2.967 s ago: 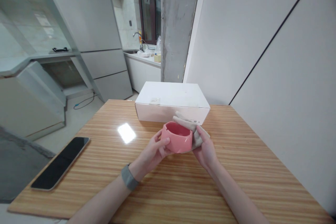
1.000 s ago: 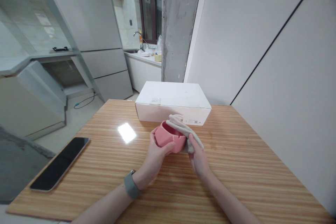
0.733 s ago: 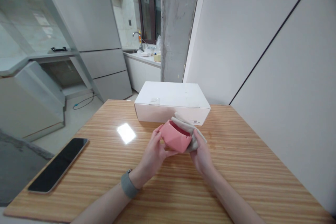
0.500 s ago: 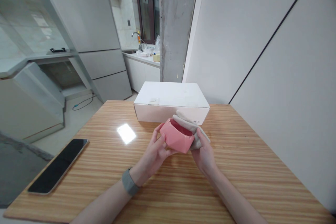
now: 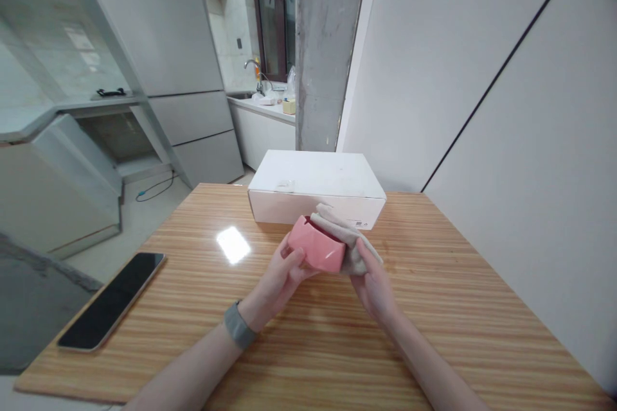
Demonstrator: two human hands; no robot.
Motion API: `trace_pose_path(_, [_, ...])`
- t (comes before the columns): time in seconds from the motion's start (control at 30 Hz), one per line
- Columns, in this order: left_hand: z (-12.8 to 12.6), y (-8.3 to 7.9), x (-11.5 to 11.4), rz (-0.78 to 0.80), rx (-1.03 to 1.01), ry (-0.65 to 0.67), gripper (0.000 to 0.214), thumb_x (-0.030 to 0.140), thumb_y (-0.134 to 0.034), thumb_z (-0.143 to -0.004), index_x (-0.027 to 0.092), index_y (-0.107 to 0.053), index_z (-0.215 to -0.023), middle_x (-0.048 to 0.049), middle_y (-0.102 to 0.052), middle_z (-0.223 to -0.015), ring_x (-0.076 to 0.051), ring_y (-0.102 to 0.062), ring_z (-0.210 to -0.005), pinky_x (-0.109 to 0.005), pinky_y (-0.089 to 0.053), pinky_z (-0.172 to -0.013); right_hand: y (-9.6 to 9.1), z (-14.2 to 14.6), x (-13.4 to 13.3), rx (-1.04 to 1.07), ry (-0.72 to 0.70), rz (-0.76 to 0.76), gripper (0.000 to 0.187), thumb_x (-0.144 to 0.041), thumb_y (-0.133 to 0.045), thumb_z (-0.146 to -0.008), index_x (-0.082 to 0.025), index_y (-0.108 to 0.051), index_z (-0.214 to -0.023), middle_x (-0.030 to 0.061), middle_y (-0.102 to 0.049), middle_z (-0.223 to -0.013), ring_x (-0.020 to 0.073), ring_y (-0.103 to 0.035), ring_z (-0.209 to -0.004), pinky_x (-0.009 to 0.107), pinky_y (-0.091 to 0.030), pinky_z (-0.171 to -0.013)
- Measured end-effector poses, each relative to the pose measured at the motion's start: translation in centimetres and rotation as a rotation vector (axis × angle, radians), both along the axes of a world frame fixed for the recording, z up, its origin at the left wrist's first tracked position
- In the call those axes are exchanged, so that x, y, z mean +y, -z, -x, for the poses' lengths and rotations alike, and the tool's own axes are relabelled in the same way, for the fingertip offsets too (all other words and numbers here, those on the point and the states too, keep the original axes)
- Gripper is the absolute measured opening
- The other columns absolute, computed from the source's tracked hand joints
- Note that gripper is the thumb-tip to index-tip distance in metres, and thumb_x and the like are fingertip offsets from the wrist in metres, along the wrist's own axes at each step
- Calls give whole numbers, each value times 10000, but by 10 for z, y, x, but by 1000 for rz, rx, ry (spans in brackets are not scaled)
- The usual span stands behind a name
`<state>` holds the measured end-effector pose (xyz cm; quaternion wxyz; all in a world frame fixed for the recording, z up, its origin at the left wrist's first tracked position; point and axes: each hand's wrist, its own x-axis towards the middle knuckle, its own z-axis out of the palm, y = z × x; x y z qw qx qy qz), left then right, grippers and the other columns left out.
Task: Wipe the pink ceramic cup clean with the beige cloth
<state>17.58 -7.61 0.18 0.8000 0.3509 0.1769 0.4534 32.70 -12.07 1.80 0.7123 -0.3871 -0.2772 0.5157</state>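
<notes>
A pink faceted pot [image 5: 318, 247], tilted, is held above the wooden table by my left hand [image 5: 285, 273], its thumb on the near face. A grey wristband [image 5: 239, 327] is on that wrist. My right hand [image 5: 373, 279] grips a light grey cloth [image 5: 354, 260], thumb on top and the other fingers mostly hidden beneath it. The cloth lies against the right and far side of the pot and covers most of its opening. Little of the pot's inside shows.
Behind my hands a white cardboard box [image 5: 315, 173] stands on the wooden table [image 5: 463, 327]. A black-screened phone [image 5: 113, 302] lies near the left edge. Beyond are a fridge [image 5: 159, 32], a sink counter [image 5: 265, 125] and a white wall [image 5: 482, 45] on the right.
The pot has turned in my left hand and shifted slightly left, so less of its inside shows. The cloth in my right hand now covers more of its opening.
</notes>
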Motion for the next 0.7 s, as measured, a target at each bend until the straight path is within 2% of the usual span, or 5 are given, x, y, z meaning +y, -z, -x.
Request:
trace_pose_path(0.2, [-1,-3,0,-7,49,-120,697,238,-796,-714,299,-481,-1332,-99,-569,-1335,-278,-566,-1185,-435,-529,-933,7,3,0,6,6,47,397,-534,-740,-712,-289,-742,-1024,12,-718,-1207,249,-567,-1263,403,-435,-1100])
trace_pose_path(0.37, [-2,-5,-5,-24,67,-27,896,257,-809,-707,418,-320,-1441,-85,-468,-1453,-289,-582,-1160,-424,-581,-836,-2,6,0,-67,-38,-58,392,-523,-646,-812,-270,-727,-1101,28,-673,-1288,246,-540,-1288,396,-424,-1095])
trace_pose_path(0.47, [-3,-10,-6,20,35,41,786,400,-703,-824,452,-258,-1469,-72,-407,-1512,-291,-568,-1190,-431,-585,-825,-7,5,0,-76,-47,-89,400,-513,-610,-841,-255,-720,-1127,21,-635,-1343,243,-491,-1338,376,-378,-1125])
trace_pose_path(0.53, [-3,-14,-7,63,17,67,681,463,-632,-871,463,-281,-1455,-54,-405,-1519,-284,-561,-1206,-456,-573,-855,-7,4,1,-63,-69,-89,411,-511,-584,-858,-250,-710,-1150,17,-613,-1370,244,-472,-1354,380,-350,-1142])
trace_pose_path(0.7, [-3,-16,-9,79,-35,75,596,463,-635,-874,428,-374,-1408,-40,-383,-1542,-305,-495,-1295,-513,-524,-933,-4,3,2,-56,-84,-103,396,-502,-567,-874,-272,-702,-1166,-1,-621,-1360,254,-480,-1347,418,-317,-1161])
